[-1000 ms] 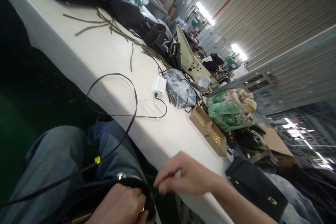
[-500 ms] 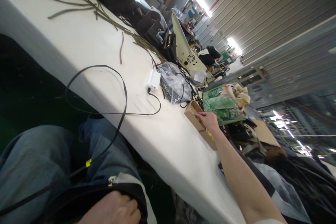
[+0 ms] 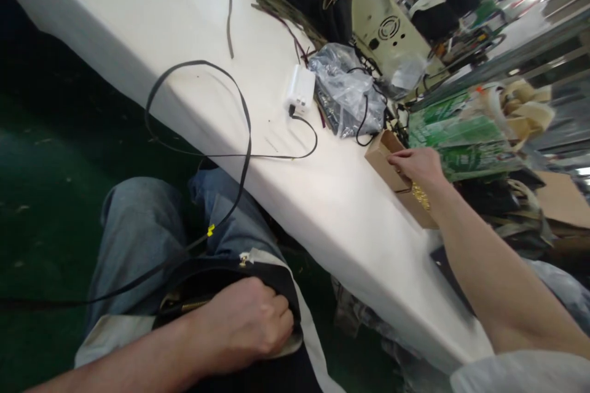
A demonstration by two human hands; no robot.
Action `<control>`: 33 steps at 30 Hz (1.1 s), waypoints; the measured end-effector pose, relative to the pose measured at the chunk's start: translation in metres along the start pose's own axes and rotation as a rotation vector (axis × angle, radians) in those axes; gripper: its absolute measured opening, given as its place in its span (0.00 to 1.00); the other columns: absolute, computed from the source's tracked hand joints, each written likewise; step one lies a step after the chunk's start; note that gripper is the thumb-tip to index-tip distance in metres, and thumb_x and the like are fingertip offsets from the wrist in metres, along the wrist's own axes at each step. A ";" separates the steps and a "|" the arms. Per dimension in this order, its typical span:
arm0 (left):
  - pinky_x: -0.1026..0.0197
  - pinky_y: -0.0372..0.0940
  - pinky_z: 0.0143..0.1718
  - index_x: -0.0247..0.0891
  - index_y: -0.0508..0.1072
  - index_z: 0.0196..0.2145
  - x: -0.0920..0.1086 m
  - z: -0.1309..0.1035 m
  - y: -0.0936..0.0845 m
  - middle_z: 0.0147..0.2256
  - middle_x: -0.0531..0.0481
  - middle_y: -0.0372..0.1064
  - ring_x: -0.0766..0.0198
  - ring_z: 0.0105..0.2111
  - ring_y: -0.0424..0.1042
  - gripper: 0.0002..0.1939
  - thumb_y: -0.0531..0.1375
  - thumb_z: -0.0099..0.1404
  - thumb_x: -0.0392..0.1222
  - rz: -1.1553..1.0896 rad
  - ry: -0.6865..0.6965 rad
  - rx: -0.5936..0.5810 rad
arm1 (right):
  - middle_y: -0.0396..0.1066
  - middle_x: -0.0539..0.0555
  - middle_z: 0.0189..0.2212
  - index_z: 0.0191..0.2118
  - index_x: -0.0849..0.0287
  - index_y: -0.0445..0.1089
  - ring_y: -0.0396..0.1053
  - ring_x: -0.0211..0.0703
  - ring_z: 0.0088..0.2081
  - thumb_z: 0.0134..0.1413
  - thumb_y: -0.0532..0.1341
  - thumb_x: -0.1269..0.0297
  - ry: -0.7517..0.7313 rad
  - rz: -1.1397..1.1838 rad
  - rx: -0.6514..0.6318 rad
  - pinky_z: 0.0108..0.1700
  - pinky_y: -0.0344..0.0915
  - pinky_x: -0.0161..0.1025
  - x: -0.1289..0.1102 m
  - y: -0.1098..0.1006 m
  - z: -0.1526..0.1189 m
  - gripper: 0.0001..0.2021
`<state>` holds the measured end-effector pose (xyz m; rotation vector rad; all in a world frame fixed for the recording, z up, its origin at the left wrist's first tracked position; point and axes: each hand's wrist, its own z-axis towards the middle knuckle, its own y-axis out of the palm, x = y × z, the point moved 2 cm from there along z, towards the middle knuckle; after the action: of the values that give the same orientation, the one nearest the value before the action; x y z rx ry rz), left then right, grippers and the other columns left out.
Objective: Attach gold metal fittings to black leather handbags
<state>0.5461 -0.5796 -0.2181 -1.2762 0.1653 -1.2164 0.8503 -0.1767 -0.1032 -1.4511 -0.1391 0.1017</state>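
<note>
Hands, head view. The left hand [image 3: 253, 319] is curled into a fist on the dark bag [image 3: 279, 371] at its mouth; what lies beneath the fingers is hidden. The right hand [image 3: 419, 166] is at the cardboard box [image 3: 382, 163], its fingertips drawn nearly together at the opening; whether they meet, or pinch a small piece, cannot be told.

Progress. The bag lies on the person's lap, mouth upward and open. A gold zipper [image 3: 196, 306] shows within, and a gold fitting [image 3: 243, 261] sits at the rim, so these parts appear to be in place. Gold pieces [image 3: 420, 195] lie in a second box [image 3: 417, 212] set end to end with the first. The work is judged to be under way rather than complete, since the hands are divided between bag and box; how much is left cannot be determined.

Edges and room. The near edge of the tabletop [image 3: 322, 215] slants from upper left to lower right, with dark floor visible between it and part of the lap. The widest room for movement is the white stretch between this edge and the boxes. Beyond the boxes, a green sack [image 3: 461, 132] and a clear plastic bag [image 3: 350, 89] stand close, making that side the tightest. A black cable [image 3: 249, 129] loops from a white adapter [image 3: 302, 87] over the edge and across the knees, and might catch a sweeping left arm.
</note>
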 end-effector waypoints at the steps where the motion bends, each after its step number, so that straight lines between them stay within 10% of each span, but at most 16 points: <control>1: 0.49 0.47 0.22 0.39 0.71 0.33 -0.001 -0.001 -0.001 0.28 0.52 0.71 0.60 0.24 0.68 0.10 0.62 0.76 0.35 -0.001 0.001 -0.005 | 0.83 0.68 0.30 0.39 0.76 0.87 0.72 0.39 0.28 0.63 0.68 0.62 0.031 0.001 -0.007 0.36 0.60 0.42 -0.004 -0.003 0.000 0.17; 5: 0.50 0.50 0.22 0.38 0.72 0.32 -0.002 0.000 -0.010 0.28 0.52 0.72 0.61 0.24 0.69 0.12 0.61 0.77 0.36 -0.008 0.004 0.020 | 0.84 0.74 0.40 0.49 0.76 0.85 0.74 0.43 0.35 0.68 0.65 0.65 0.103 -0.009 0.125 0.41 0.61 0.42 -0.038 -0.031 -0.024 0.17; 8: 0.51 0.53 0.22 0.38 0.72 0.31 -0.005 0.004 -0.015 0.27 0.51 0.72 0.61 0.24 0.70 0.14 0.61 0.77 0.36 -0.019 -0.007 0.072 | 0.83 0.63 0.36 0.51 0.67 0.84 0.69 0.39 0.29 0.70 0.67 0.56 -0.068 0.226 0.198 0.34 0.60 0.38 -0.090 -0.060 -0.091 0.18; 13: 0.53 0.53 0.22 0.38 0.74 0.29 -0.011 0.005 -0.016 0.24 0.50 0.72 0.61 0.22 0.69 0.15 0.60 0.77 0.38 -0.074 -0.065 0.105 | 0.84 0.51 0.34 0.44 0.54 0.85 0.76 0.36 0.28 0.73 0.64 0.63 -0.603 0.737 -0.739 0.33 0.67 0.32 -0.187 -0.064 -0.237 0.09; 15: 0.54 0.52 0.22 0.37 0.76 0.30 -0.010 0.001 -0.013 0.24 0.50 0.73 0.61 0.22 0.70 0.14 0.61 0.77 0.39 -0.094 -0.072 0.093 | 0.85 0.51 0.35 0.45 0.57 0.83 0.79 0.36 0.33 0.74 0.63 0.66 -0.675 0.818 -0.901 0.38 0.70 0.31 -0.203 -0.054 -0.268 0.09; 22: 0.51 0.54 0.22 0.38 0.76 0.29 0.003 -0.014 -0.007 0.23 0.51 0.74 0.59 0.21 0.71 0.15 0.61 0.75 0.40 -0.064 -0.174 0.160 | 0.83 0.54 0.52 0.48 0.58 0.74 0.80 0.40 0.40 0.78 0.56 0.69 -1.090 0.399 -0.895 0.36 0.65 0.36 -0.210 -0.043 -0.273 0.09; 27: 0.51 0.58 0.25 0.38 0.74 0.32 0.021 -0.012 -0.007 0.26 0.50 0.73 0.57 0.23 0.70 0.12 0.60 0.76 0.36 0.138 -0.144 0.191 | 0.81 0.55 0.35 0.43 0.61 0.73 0.72 0.43 0.26 0.75 0.56 0.74 -1.324 -0.127 -0.825 0.26 0.45 0.43 -0.235 -0.042 -0.263 0.08; 33: 0.49 0.60 0.25 0.36 0.75 0.35 0.028 -0.008 -0.002 0.28 0.48 0.73 0.55 0.24 0.70 0.06 0.60 0.72 0.34 0.228 -0.084 0.103 | 0.82 0.55 0.32 0.40 0.59 0.78 0.76 0.45 0.30 0.70 0.62 0.70 -1.288 -0.104 -0.993 0.29 0.47 0.41 -0.246 -0.022 -0.253 0.07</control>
<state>0.5515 -0.6048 -0.2054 -1.1825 0.1793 -0.9629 0.6466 -0.4652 -0.1180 -2.1312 -1.4762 0.9884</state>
